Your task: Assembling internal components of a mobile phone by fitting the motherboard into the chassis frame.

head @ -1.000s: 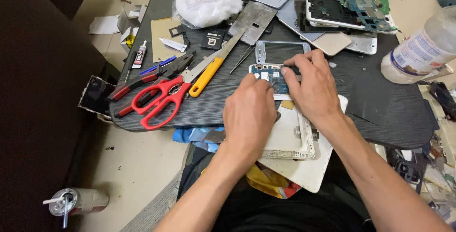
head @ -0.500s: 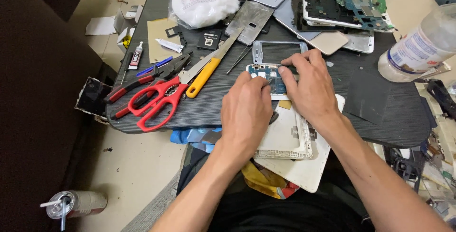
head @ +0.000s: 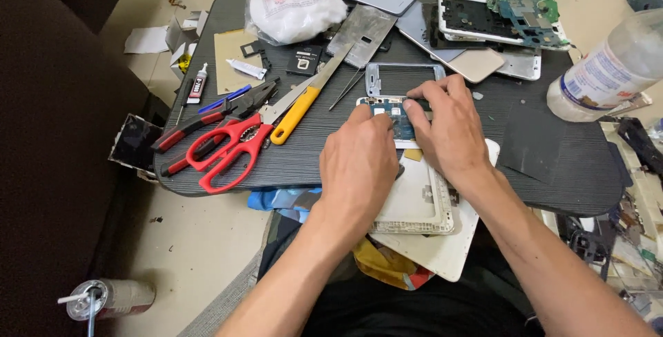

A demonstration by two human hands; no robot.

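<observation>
Both hands work on an opened phone body (head: 391,110) with a blue circuit board, lying on a dark table (head: 324,137). My left hand (head: 359,161) rests on its near side, fingers curled onto it. My right hand (head: 445,126) presses its fingertips on the board's right part. Just beyond lies a grey phone frame (head: 404,78). Below my hands sit a white phone frame (head: 418,202) and a white back cover (head: 449,247), overhanging the table's near edge.
Left of my hands lie red scissors (head: 224,154), pliers (head: 207,119), a yellow-handled blade (head: 304,106) and tweezers (head: 347,90). Phone parts and a green board (head: 525,9) fill the far side. A plastic bottle (head: 611,68) lies at right. A white bag (head: 293,12) sits far left.
My hands stay on the phone body; the right fingertips have shifted slightly on the board. Nothing else has moved.
</observation>
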